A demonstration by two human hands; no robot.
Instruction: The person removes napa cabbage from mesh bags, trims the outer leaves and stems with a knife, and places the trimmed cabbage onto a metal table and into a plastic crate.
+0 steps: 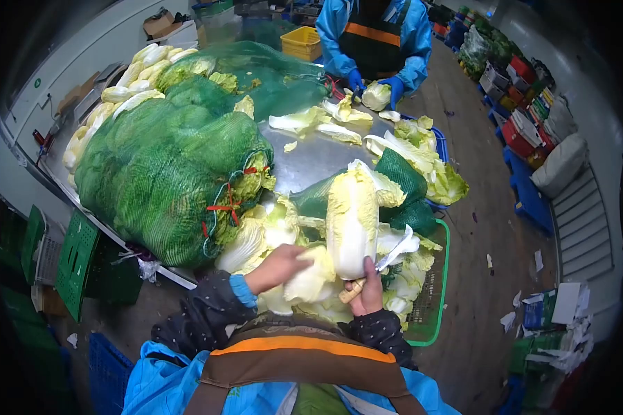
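Note:
A trimmed napa cabbage (pixel 353 225) stands nearly upright in front of me, its white base toward my body. My right hand (pixel 369 290) is closed around the wooden handle of a knife (pixel 354 290), with the thumb against the cabbage's base. The blade points up and to the right, beside the cabbage. On the other side, my left hand (pixel 278 268) grips a loose pale cabbage leaf (pixel 313 275); its fingertips are slightly blurred. More cabbage leaves (pixel 259 235) lie heaped under and around both hands.
Green mesh sacks of cabbages (pixel 169 166) fill the metal table's left side. Whole cabbages (pixel 135 79) are piled behind them. A green crate (pixel 441 290) with leaves stands at right. Across the table, a co-worker's blue-gloved hands (pixel 392 90) hold another cabbage (pixel 376 96).

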